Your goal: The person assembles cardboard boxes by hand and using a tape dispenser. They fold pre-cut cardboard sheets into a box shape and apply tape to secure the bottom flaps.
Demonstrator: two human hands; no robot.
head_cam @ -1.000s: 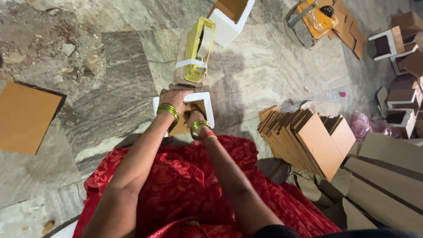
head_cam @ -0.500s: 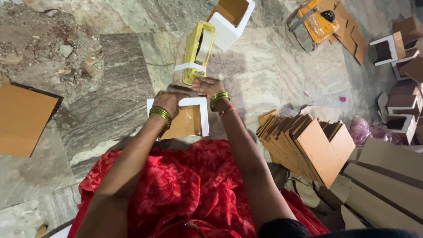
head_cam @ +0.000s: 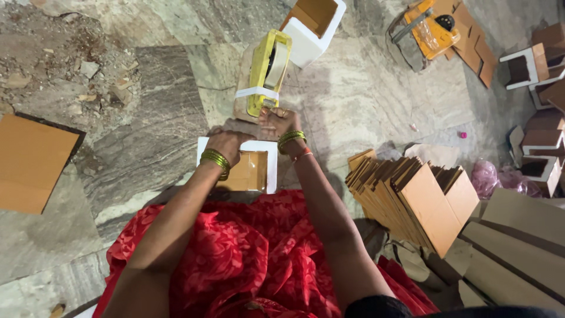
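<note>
A small open cardboard box (head_cam: 250,171), white outside and brown inside, rests on the floor in front of my red-clad lap. My left hand (head_cam: 226,144) presses on its far left rim, fingers curled over the edge. Just beyond the box, my right hand (head_cam: 278,122) has reached forward to the base of a yellow tape dispenser (head_cam: 268,73) and its fingers touch a white strip of tape there. Both wrists wear gold-green bangles.
A finished white box (head_cam: 315,29) stands beyond the dispenser. A stack of folded flat cartons (head_cam: 412,200) leans at my right, with larger boards (head_cam: 518,247) behind. A flat cardboard sheet (head_cam: 32,162) lies left. More small boxes (head_cam: 535,65) and an orange tool (head_cam: 432,29) sit far right.
My right hand has left the box and stretched forward to the tape dispenser. The left hand stays on the box, which has shifted slightly toward me.
</note>
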